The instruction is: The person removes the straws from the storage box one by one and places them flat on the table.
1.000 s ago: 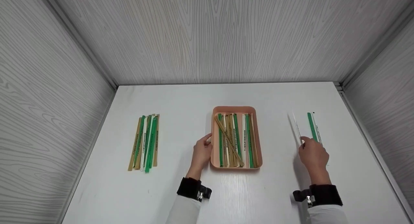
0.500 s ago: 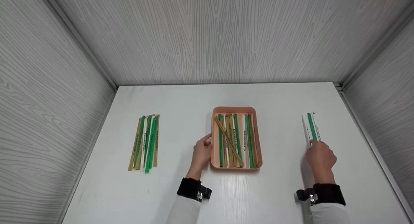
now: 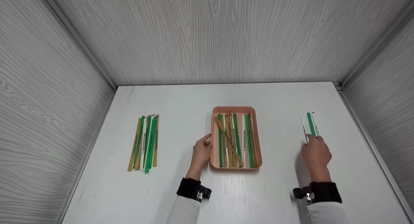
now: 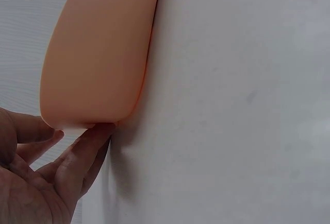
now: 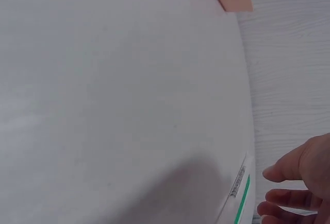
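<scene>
My left hand [image 3: 202, 152] touches the left side of a pink tray [image 3: 213, 153]. In the left wrist view its fingertips [image 4: 100, 130] meet the tray's wall [image 4: 98, 64] and do not wrap round it. Paper-wrapped straws [image 3: 245, 140] in green, white and brown lie in the tray, one brown straw slanting across others. On the right, my right hand [image 3: 317, 154] is over the near ends of a white straw [image 3: 303, 127], a green straw [image 3: 311, 123] and another white straw. In the right wrist view the thumb and fingers [image 5: 289, 198] are apart, with nothing visible between them.
A pile of green, white and brown wrapped straws [image 3: 144, 143] lies on the left of the white table [image 3: 181, 101]. Grey wood-grain panels [image 3: 207, 39] rise behind and on both sides of it.
My right hand carried the white straw rightward to lie beside the green one, let go, and shifted slightly up and left. My left hand and the tray have stayed put.
</scene>
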`<state>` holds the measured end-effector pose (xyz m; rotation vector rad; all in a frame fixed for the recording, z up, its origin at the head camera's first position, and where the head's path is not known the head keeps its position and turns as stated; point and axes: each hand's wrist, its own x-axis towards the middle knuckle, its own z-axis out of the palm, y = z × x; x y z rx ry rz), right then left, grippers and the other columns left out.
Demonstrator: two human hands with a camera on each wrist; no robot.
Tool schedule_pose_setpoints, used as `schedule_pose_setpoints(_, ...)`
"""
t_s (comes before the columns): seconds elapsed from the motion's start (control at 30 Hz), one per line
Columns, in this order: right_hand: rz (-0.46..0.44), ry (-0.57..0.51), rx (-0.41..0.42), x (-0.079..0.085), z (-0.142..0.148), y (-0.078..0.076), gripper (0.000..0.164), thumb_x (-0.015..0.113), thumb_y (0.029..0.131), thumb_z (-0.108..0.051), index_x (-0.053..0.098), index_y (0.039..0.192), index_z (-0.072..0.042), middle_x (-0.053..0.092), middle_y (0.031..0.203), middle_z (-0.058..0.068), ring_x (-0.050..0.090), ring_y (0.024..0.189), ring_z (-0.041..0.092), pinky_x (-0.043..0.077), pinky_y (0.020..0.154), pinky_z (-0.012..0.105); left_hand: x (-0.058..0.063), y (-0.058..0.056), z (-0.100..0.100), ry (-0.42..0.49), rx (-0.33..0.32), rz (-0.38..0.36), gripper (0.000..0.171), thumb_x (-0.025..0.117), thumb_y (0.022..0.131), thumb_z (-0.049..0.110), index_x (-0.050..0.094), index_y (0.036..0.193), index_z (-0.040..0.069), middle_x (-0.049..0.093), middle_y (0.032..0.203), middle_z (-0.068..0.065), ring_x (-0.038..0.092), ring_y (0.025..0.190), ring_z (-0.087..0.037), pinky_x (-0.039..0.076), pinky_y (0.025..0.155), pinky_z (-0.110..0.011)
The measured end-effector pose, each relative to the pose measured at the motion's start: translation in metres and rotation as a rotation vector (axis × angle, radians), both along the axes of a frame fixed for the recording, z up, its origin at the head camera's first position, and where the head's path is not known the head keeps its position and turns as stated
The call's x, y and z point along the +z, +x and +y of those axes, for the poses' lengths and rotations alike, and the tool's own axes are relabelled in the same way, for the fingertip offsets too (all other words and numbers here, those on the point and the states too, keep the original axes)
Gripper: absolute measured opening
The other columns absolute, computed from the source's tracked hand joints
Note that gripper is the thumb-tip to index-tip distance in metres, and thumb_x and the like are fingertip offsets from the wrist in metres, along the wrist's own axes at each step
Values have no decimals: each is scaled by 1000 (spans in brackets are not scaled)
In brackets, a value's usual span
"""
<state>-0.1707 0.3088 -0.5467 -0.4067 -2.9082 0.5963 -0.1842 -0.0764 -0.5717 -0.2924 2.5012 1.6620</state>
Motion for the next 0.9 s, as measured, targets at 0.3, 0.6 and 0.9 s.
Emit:
schedule_pose_setpoints(0.3, 125, -7, 204, 15, -56, -1, 32, 64, 90, -4, 66, 121, 1, 64, 102, 23, 65, 82, 37, 51, 61, 50, 0, 1, 0, -3, -12, 20, 46, 52, 95, 2, 55, 140, 8, 68, 106, -16, 67, 93, -23, 53, 77, -36)
schedule_pose_setpoints(0.6, 161, -9, 438, 14, -116, 4, 29, 71, 87, -5, 70, 116, -4, 67, 95, 11, 64, 75, 23, 51, 58, 39, -1, 0, 1, 13, -14, 25, 46, 52, 95, 1, 54, 140, 7, 69, 105, -16, 67, 92, -24, 53, 78, -36)
schedule_pose_setpoints(0.9, 177, 37, 622, 2, -152, 6, 35, 75, 83, -3, 70, 118, -6, 65, 101, 11, 62, 86, 27, 53, 65, 37, 0, 1, -1, 17, -21, 37, 45, 52, 95, 2, 53, 141, 7, 69, 104, -16, 67, 90, -23, 53, 76, -35)
